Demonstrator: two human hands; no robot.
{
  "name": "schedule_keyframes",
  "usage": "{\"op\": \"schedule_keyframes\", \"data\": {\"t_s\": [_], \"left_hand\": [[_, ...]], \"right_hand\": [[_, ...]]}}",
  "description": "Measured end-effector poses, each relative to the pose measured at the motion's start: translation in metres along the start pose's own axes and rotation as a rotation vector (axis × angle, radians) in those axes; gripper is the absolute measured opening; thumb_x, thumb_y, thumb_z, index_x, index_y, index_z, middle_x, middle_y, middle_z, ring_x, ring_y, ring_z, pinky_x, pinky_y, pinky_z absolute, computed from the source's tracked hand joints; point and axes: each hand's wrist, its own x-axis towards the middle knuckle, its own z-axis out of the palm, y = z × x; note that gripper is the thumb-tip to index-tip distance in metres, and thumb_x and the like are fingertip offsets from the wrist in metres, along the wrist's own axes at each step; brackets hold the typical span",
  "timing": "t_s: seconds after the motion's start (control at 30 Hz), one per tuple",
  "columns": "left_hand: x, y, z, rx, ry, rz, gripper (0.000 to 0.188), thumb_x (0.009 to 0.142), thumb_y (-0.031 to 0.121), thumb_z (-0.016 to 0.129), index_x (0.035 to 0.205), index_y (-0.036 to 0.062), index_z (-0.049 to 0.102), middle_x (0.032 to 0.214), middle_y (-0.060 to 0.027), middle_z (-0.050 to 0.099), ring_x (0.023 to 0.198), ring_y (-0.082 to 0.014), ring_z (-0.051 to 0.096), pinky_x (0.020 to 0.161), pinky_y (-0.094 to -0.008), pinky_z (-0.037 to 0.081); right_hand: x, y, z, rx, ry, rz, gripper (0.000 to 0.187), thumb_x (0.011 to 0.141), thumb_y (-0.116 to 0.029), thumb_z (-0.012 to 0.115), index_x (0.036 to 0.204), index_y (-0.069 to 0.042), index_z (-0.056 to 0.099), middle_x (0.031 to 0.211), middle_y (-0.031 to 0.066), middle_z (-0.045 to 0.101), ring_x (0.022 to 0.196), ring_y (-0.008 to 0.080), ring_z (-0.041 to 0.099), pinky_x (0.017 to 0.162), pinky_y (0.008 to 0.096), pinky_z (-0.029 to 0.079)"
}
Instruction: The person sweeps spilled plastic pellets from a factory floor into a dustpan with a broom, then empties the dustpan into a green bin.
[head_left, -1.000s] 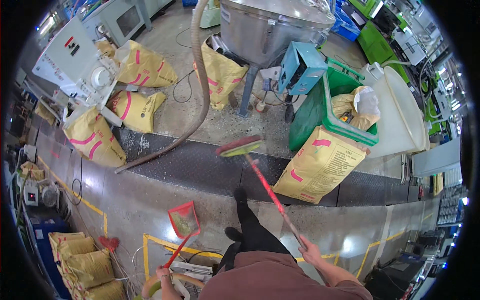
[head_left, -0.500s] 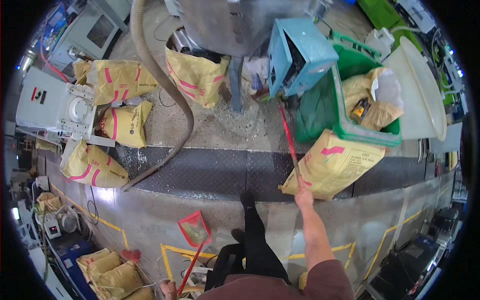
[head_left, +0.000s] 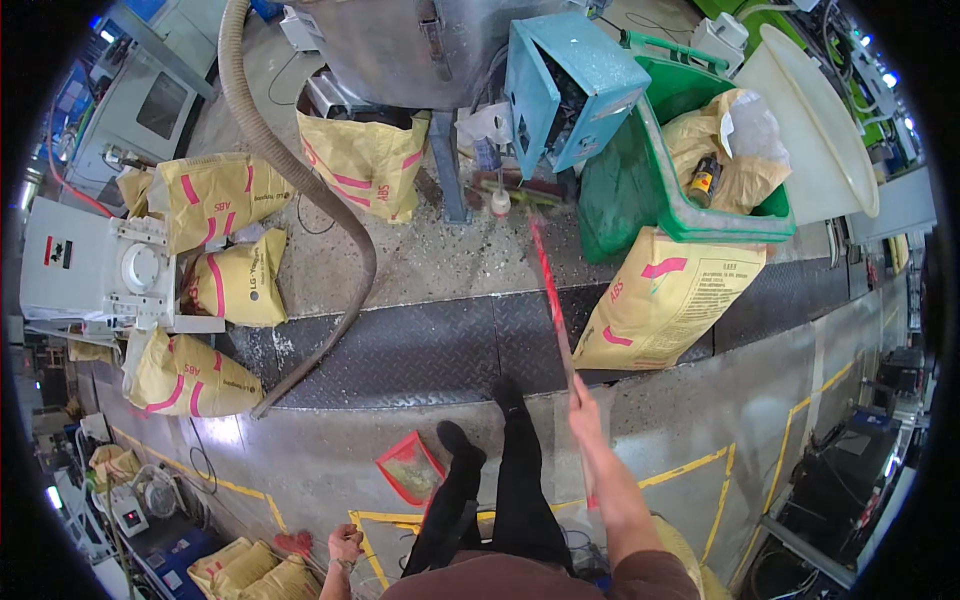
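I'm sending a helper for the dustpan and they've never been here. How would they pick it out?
Start at the dark checkered steel strip crossing the floor. Just on the near side, on smooth grey floor left of the person's black shoes, lies the dustpan. It is the only flat red tray there, with a long handle leading back to the left hand.

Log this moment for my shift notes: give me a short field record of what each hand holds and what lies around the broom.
right hand: right hand grips the red broom handle, arm stretched forward
broom head: broom head blurred, on the gritty floor under the blue box
left hand: left hand holds the handle of the red dustpan, low beside the legs
dustpan: set on the grey floor, debris inside
nearby: yellow sack leaning on the green bin; tan hose curving across the floor
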Motion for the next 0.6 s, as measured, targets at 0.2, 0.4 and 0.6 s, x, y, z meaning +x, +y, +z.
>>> {"op": "schedule_keyframes", "data": {"t_s": [0.2, 0.4, 0.6], "left_hand": [[0.012, -0.005, -0.039, -0.036, -0.010, 0.089, 0.032, 0.074, 0.010, 0.056, 0.104, -0.0024, 0.053, 0.082, -0.0094, 0.060, 0.066, -0.0168, 0.060, 0.051, -0.0298, 0.053], [0.018, -0.010, -0.061, -0.026, -0.089, 0.082, 0.030, 0.077, 0.008, 0.054, 0.105, -0.0033, 0.052, 0.082, -0.0103, 0.060, 0.066, -0.0182, 0.060, 0.051, -0.0303, 0.051], [0.035, 0.003, -0.043, 0.060, -0.189, 0.150, 0.031, 0.077, 0.008, 0.054, 0.105, -0.0024, 0.052, 0.084, -0.0123, 0.060, 0.068, -0.0187, 0.060, 0.052, -0.0301, 0.051]], "right_hand": [[0.095, -0.024, 0.059, -0.285, -0.064, 0.203, 0.041, 0.088, -0.027, 0.038, 0.129, -0.029, 0.034, 0.099, 0.0214, 0.057, 0.089, 0.0406, 0.055, 0.077, 0.0473, 0.044], [-0.084, -0.004, 0.065, -0.160, -0.003, 0.105, 0.044, 0.087, -0.021, 0.040, 0.130, -0.025, 0.034, 0.097, 0.0207, 0.059, 0.085, 0.0379, 0.056, 0.073, 0.0447, 0.045], [-0.193, -0.029, 0.007, 0.186, -0.199, 0.613, 0.044, 0.087, -0.015, 0.043, 0.129, -0.024, 0.039, 0.087, 0.0127, 0.062, 0.046, 0.0162, 0.051, 0.037, 0.0288, 0.040]]}}
